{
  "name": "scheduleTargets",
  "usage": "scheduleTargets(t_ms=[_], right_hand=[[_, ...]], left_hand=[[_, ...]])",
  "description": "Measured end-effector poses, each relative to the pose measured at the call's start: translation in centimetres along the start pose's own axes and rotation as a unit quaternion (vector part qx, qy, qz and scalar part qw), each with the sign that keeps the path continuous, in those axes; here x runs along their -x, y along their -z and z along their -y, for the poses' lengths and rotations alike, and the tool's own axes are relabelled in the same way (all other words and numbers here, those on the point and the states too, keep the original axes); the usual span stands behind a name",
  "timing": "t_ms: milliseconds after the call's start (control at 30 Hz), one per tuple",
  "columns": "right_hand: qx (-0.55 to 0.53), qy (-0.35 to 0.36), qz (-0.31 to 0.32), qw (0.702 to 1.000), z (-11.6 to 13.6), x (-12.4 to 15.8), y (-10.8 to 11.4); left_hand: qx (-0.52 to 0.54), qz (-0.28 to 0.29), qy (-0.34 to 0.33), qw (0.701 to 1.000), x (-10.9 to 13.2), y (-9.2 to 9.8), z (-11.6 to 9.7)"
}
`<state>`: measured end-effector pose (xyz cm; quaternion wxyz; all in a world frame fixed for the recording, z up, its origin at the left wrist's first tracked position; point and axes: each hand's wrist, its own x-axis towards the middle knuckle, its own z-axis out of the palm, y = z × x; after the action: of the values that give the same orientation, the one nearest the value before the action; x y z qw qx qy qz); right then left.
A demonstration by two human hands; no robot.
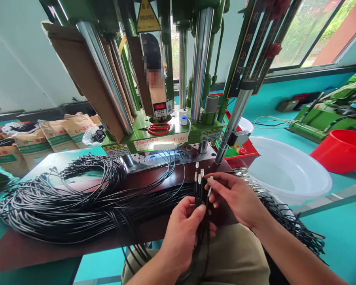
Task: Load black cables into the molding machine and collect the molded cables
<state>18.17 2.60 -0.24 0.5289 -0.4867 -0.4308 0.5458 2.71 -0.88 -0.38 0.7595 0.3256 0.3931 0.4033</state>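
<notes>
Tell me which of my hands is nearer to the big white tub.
Right. Your right hand, at a silver connector, is left of the big white tub in the picture; your left hand, around the black cables, is farther left.

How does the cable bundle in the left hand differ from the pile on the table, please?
The held bundle is small; the table pile is far larger. The held bundle points its pale tips upward; the table pile lies looped and stretched sideways. Both are mostly black.
</notes>
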Motion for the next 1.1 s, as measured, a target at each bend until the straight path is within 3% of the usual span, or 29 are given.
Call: scheduleTargets(t_ms=[300,533,733,900,1100], right_hand=[[0.033,-0.004,0.078,0.996,0.2,0.9,-0.5],[-0.005,0.016,-0.01,1.0,0.2,0.1,0.0],[0.0,-0.031,0.055,0.998,0.6,0.1,0.2],[0.082,-0.011,0.107,0.991,0.8,0.2,0.1],[0.134,0.009,0.087,0.987,0.6,0.1,-0.5]], left_hand=[[-0.015,-0.01,-0.006,1.0,-0.5,0.0,-0.1],[-0.04,0.025,0.023,0.999,0.3,0.3,0.3],[-0.039,0.047,0.043,0.997,0.5,0.8,1.0],[0.0,0.047,0.046,0.998,-0.1,0.5,1.1],[0.028,0.026,0.031,0.999,-1.0,0.0,0.6]])
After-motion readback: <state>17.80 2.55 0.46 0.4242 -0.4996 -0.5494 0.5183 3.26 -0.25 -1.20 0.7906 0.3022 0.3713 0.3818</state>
